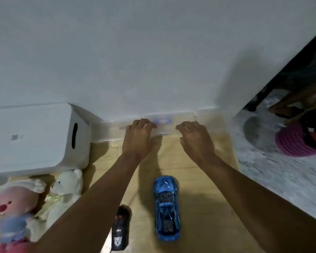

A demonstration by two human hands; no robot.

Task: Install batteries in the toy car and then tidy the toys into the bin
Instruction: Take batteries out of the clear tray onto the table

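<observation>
A clear plastic bin (106, 132) stands on the wooden floor against the white wall, blurred and hard to make out. My left hand (139, 137) and my right hand (195, 139) both reach forward, fingers curled over its near rim. The blue toy car (166, 207) sits on the floor between my forearms, nose pointing at the bin. A black remote control (120, 229) lies just left of the car, partly under my left forearm. Two plush toys lie at the lower left: a pink one (11, 214) and a cream bear (64, 194).
A white boxy appliance (35, 137) stands left of the bin, touching the plush toys. A grey-white rug (281, 172) covers the floor on the right, with a pink crocheted item (292, 141) on it. Dark furniture legs (281, 99) stand beyond the rug.
</observation>
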